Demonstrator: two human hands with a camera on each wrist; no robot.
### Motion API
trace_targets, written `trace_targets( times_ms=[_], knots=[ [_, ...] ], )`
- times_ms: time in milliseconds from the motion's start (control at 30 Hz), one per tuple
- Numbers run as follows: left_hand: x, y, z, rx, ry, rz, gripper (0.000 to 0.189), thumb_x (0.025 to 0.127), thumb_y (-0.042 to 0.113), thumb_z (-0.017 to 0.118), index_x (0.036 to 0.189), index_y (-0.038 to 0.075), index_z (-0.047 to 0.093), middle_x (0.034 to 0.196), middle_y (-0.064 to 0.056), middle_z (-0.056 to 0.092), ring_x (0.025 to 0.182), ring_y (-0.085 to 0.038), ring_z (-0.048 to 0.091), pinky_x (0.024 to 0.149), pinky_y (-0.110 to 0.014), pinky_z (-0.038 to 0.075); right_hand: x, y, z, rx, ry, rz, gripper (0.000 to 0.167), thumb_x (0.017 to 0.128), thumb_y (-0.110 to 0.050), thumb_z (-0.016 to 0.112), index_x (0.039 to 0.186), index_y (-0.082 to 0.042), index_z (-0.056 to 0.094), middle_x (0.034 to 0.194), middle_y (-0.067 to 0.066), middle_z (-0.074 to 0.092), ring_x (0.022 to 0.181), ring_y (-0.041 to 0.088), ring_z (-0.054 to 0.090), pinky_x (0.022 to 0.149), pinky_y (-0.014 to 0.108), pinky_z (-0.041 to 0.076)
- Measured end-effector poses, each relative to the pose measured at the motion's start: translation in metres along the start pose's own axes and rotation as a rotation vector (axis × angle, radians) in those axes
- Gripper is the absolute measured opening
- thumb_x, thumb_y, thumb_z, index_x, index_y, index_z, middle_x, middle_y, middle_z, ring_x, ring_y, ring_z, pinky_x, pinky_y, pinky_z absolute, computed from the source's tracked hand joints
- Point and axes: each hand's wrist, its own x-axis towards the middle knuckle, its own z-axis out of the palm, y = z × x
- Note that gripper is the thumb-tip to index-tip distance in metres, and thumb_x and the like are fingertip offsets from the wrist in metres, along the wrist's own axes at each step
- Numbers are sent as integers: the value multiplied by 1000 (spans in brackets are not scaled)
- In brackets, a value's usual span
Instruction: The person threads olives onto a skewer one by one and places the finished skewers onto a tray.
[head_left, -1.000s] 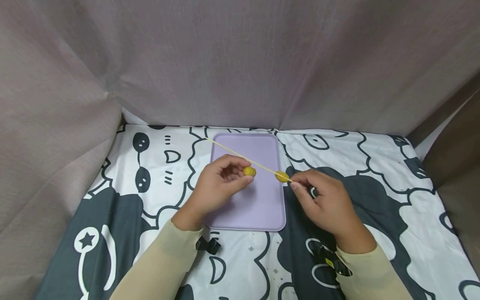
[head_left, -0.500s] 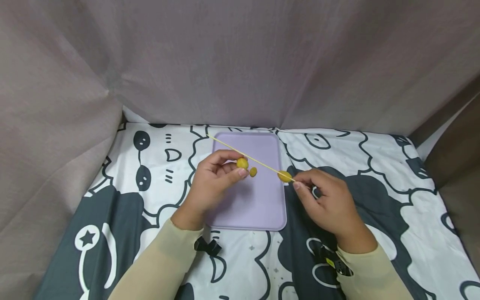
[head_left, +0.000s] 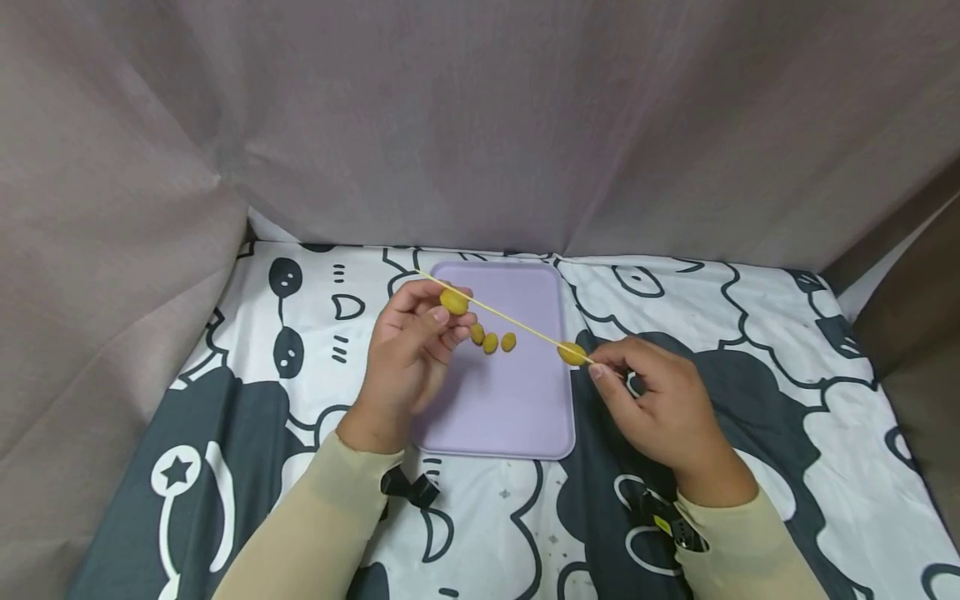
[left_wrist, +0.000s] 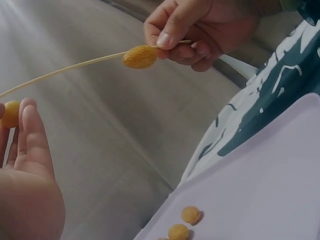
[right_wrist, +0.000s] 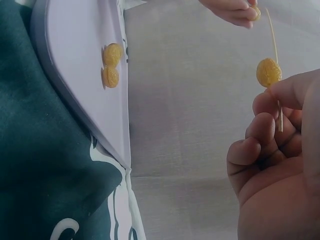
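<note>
My right hand [head_left: 648,404] pinches a thin pale yellow skewer [head_left: 513,321] near its lower end. One wrinkled, oval yellow fruit [right_wrist: 269,72] is threaded on it, just ahead of the fingertips. My left hand [head_left: 408,358] holds another yellow fruit [head_left: 453,301] between thumb and fingers, close beside the skewer's far part. Several fingers of this hand are nearly straight in the left wrist view. On the lilac tray [head_left: 517,417] lie three more yellow fruits, the rightmost fruit [head_left: 508,342] a little apart from the others; in the left wrist view one fruit [left_wrist: 190,215] sits near the tray's edge.
The tray lies on a black-and-white cartoon-print cloth [head_left: 480,517]. Grey-brown fabric [head_left: 465,125] rises behind and along the left side, with a darker brown panel [head_left: 915,350] at the right.
My left hand has moved up and left with its fruit, from over the tray to beside the skewer's far part. More fruits now show on the tray. My right hand barely shifts.
</note>
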Motion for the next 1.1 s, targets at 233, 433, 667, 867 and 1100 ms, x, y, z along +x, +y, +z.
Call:
trace_targets(
  times_ms=[233,433,667,867,1100],
  knots=[
    [5,4,-1,-63,87,37,26,109,-6,51,119,10,69,116,-8,80,98,-15,82,87,-22,69,0,1,0,-3,-6,2,22,92,4,83,107,-12,79,89,-5,72,78,6,57,67,18,46],
    [9,7,-3,-130,162,71,17,110,-1,60,120,9,69,114,-9,77,96,-14,79,86,-21,69,0,2,0,-1,-7,-9,22,91,5,83,106,-11,80,89,-5,73,79,6,58,68,17,47],
    [12,10,-6,-166,216,118,14,107,8,73,120,7,69,112,-9,76,95,-13,77,86,-19,68,0,3,1,4,-18,-12,22,92,4,82,106,-12,79,88,-7,71,76,6,55,64,20,44],
    [14,11,-7,-210,261,151,17,106,7,76,121,5,69,111,-11,76,93,-13,77,84,-19,68,0,2,1,-3,-22,-16,22,92,4,82,106,-14,79,86,-8,68,74,4,53,60,25,43],
    [14,13,-9,-228,303,157,21,103,9,81,121,5,70,110,-12,76,92,-12,76,82,-18,68,0,2,2,4,-31,-19,23,92,4,82,106,-13,79,86,-8,68,75,5,53,61,25,44]
  ],
)
